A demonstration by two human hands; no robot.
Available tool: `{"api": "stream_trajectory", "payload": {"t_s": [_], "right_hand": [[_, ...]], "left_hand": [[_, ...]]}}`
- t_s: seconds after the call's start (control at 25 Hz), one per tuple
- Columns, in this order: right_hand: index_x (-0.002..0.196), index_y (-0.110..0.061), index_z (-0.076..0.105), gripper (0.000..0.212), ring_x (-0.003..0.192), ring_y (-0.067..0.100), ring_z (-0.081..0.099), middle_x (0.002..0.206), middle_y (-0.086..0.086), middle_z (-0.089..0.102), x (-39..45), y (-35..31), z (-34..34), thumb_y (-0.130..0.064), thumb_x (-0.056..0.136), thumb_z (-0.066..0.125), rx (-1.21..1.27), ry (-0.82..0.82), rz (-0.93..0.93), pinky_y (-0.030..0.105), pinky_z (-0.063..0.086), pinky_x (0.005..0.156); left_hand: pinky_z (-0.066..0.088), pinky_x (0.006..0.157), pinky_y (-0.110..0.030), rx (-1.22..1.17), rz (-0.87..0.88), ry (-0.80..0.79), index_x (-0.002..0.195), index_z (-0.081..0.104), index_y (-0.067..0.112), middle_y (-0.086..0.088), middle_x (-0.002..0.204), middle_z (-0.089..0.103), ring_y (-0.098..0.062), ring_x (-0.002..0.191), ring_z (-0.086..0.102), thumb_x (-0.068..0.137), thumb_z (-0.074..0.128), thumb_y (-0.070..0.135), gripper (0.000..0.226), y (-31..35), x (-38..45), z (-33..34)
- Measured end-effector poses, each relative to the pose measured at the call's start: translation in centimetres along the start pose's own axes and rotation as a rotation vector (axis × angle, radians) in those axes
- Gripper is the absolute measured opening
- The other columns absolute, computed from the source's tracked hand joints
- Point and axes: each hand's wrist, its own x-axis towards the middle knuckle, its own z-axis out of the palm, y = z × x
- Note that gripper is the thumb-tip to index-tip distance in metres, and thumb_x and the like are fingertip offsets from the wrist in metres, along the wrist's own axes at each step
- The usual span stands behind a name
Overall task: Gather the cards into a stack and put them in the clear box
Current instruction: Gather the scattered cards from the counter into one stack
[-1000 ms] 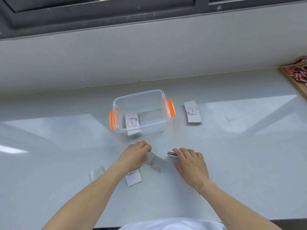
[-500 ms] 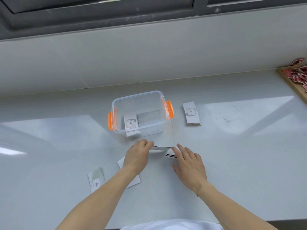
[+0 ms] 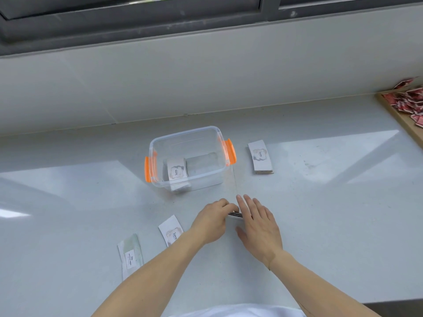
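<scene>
One clear box (image 3: 219, 143) at twelve o'clock holds one card stack (image 3: 176, 171). Left hand (image 3: 211, 221) and right hand (image 3: 259, 225) press one small stack (image 3: 235, 214) between them. Three loose piles: two o'clock (image 3: 260, 157), seven o'clock (image 3: 171, 231), eight o'clock (image 3: 131, 255).

Glossy counter (image 3: 320, 225); clear plastic box (image 3: 215, 173); matt paper cards (image 3: 261, 157).

Single head-worn wide-angle view, looking forward and steeply down across the counter (image 3: 320, 202) toward the wall and window frame (image 3: 137, 19). Forearms enter from the bottom edge (close range); straight edges bow visibly.
</scene>
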Motion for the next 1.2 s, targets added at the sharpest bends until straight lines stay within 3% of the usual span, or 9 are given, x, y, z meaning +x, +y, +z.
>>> {"api": "stream_trajectory", "payload": {"t_s": [0.24, 0.48, 0.56, 0.76, 1.08, 1.2], "right_hand": [[0.148, -0.019, 0.03, 0.07, 0.133, 0.03, 0.04, 0.138, 0.003, 0.051, 1.3, 0.2, -0.2, -0.034, 0.087, 0.061, -0.039, -0.041, -0.013, 0.045, 0.03, 0.113], [0.135, -0.016, 0.047, 0.058, 0.114, 0.028, 0.054, 0.119, 0.001, 0.061, 1.3, 0.0, -0.1, -0.03, 0.082, 0.065, -0.064, -0.019, 0.006, 0.045, 0.038, 0.106], [0.127, -0.017, 0.053, 0.048, 0.107, 0.028, 0.057, 0.114, 0.001, 0.063, 1.3, 0.1, 0.0, -0.03, 0.082, 0.064, -0.071, -0.015, -0.006, 0.043, 0.041, 0.101], [0.119, -0.018, 0.058, 0.041, 0.102, 0.028, 0.058, 0.11, 0.001, 0.063, 1.2, 0.2, 0.2, -0.032, 0.081, 0.066, -0.059, 0.015, -0.013, 0.042, 0.044, 0.094], [0.113, -0.019, 0.059, 0.038, 0.099, 0.027, 0.058, 0.106, 0.0, 0.064, 1.3, 0.2, 0.0, -0.031, 0.079, 0.069, -0.038, 0.033, -0.008, 0.04, 0.045, 0.091], [0.114, -0.019, 0.059, 0.038, 0.101, 0.027, 0.058, 0.108, 0.0, 0.063, 1.3, 0.2, 0.0, -0.032, 0.08, 0.068, -0.033, 0.03, -0.01, 0.041, 0.044, 0.092]], "left_hand": [[0.042, 0.101, -0.038, -0.234, -0.097, -0.014, 0.127, 0.052, 0.017, -0.005, 0.124, 0.053, -0.024, 0.118, 0.048, 0.076, 0.044, -0.003, 0.055, 1.6, 0.3, 1.5], [0.041, 0.102, -0.033, -0.462, -0.247, 0.022, 0.128, 0.042, 0.02, 0.0, 0.13, 0.045, -0.015, 0.124, 0.043, 0.072, 0.046, -0.001, 0.061, 2.4, -0.3, 1.8], [0.04, 0.104, -0.034, -0.373, -0.249, 0.032, 0.135, 0.038, 0.024, 0.002, 0.136, 0.042, -0.014, 0.128, 0.04, 0.073, 0.05, 0.004, 0.066, 0.9, -1.3, 1.2], [0.031, 0.112, -0.034, 0.084, -0.146, -0.056, 0.133, 0.05, 0.023, -0.001, 0.14, 0.045, -0.022, 0.131, 0.039, 0.076, 0.058, 0.018, 0.058, -5.7, -5.5, -1.3], [0.03, 0.11, -0.036, 0.431, -0.065, -0.255, 0.141, 0.035, 0.04, 0.013, 0.155, 0.027, -0.015, 0.143, 0.021, 0.087, 0.055, 0.039, 0.058, -11.5, -9.9, -4.9], [0.036, 0.102, -0.033, 0.445, -0.073, -0.226, 0.137, 0.041, 0.034, 0.007, 0.146, 0.037, -0.017, 0.138, 0.029, 0.087, 0.061, 0.039, 0.054, -12.0, -10.0, -5.0]]}}
